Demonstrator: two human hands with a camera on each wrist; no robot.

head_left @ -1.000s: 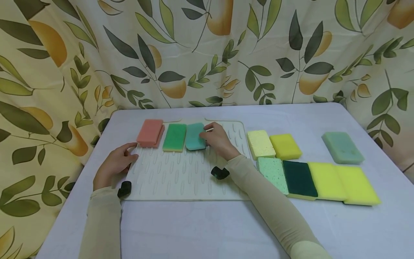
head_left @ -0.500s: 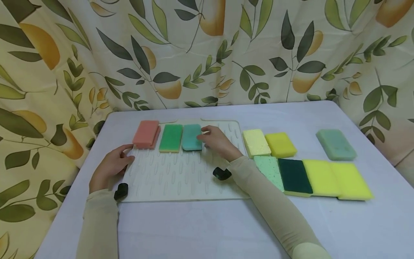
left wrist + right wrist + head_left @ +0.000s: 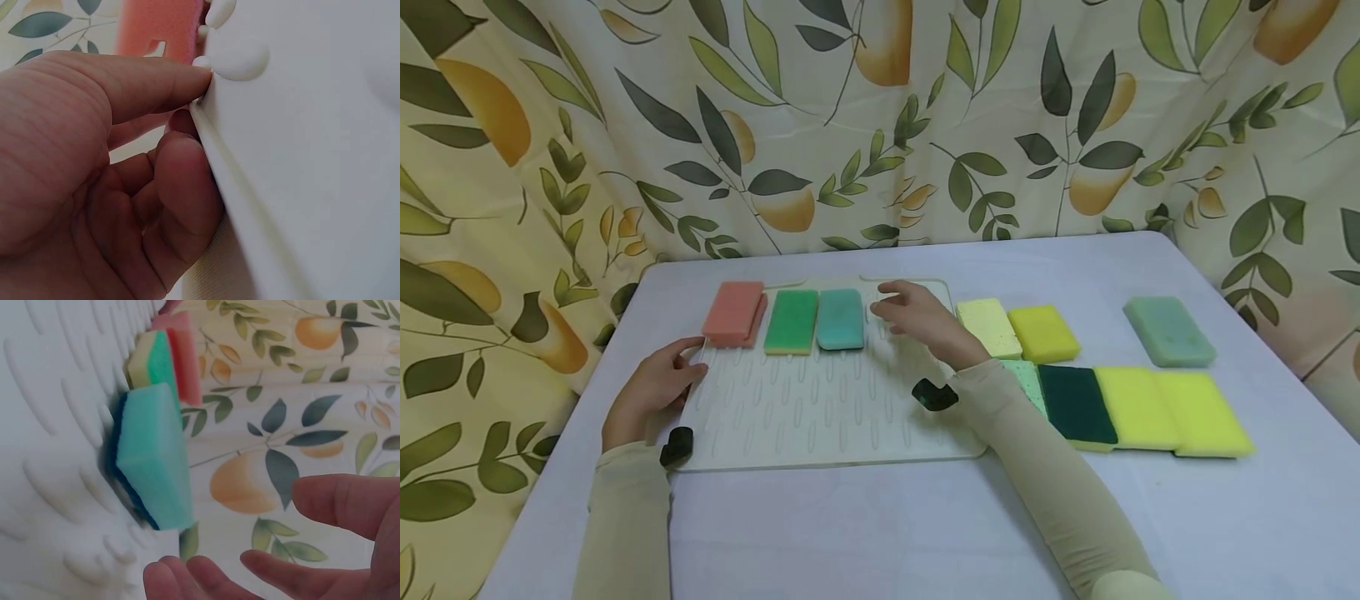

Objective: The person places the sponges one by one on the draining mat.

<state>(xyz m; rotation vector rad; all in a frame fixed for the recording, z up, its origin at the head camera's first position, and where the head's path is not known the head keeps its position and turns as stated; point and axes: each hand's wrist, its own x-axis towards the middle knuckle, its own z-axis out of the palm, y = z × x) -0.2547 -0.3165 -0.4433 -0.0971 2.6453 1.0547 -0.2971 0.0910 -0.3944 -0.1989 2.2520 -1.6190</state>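
Observation:
A white ridged drying mat (image 3: 790, 417) lies on the table. At its left edge, my left hand (image 3: 653, 385) pinches the rim between thumb and finger, as the left wrist view (image 3: 150, 162) shows up close. Along the mat's far side sit a pink sponge (image 3: 731, 312), a green-topped sponge (image 3: 792, 322) with a yellowish base, and a teal sponge (image 3: 841, 318). A dark blue layer shows under the teal one (image 3: 156, 450). My right hand (image 3: 922, 318) hovers just right of the teal sponge, apart from it, its fingers loosely spread and holding nothing.
Right of the mat lie a pale yellow sponge (image 3: 988, 327), a yellow sponge (image 3: 1043, 332), a speckled light green sponge (image 3: 1028, 383) partly behind my right sleeve, a dark green scouring sponge (image 3: 1077, 404) and bright yellow sponges (image 3: 1198, 412). A pale green sponge (image 3: 1170, 332) sits farther right.
My right hand has let go of the teal sponge and drawn away to the right. The teal sponge stays on the mat. My left hand keeps its place at the mat's edge.

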